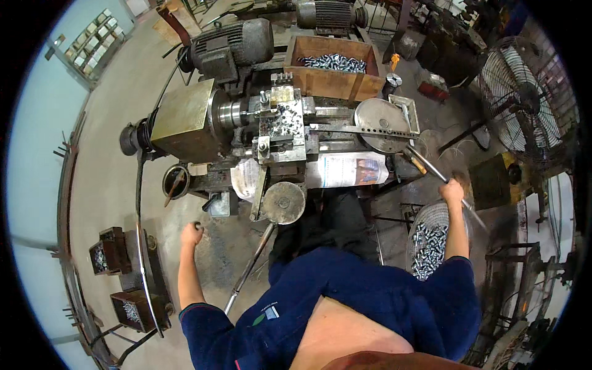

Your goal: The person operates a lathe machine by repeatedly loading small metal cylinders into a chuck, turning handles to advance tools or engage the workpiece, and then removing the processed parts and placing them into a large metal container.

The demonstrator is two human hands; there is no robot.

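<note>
A: Where is the thing in hand?
B: Long silver metal lever (433, 166), slanting down from near the end of a perforated flat steel bar (351, 129). Right hand (452, 191) wrapped around the shaft; grip sits well out from the bar, likely for leverage. Lower end blurred.

A: And the left hand (192, 234)?
B: Out to the side, above the grey floor (117, 185), curled narrow. Small dark object (197, 226) shows at the fist; cannot tell what.

A: Next out?
B: Grey steel tool slide (283, 126), dark-speckled, beside a silver cylindrical spindle (229, 115). Printed white paper (336, 171) in front, perhaps against drips.

A: Farther?
B: Brown wooden crate (327, 84) behind, round grey basket (433, 215) below the right hand. Both hold shiny metal parts (428, 250); presumably kept together for easy handling.
</note>
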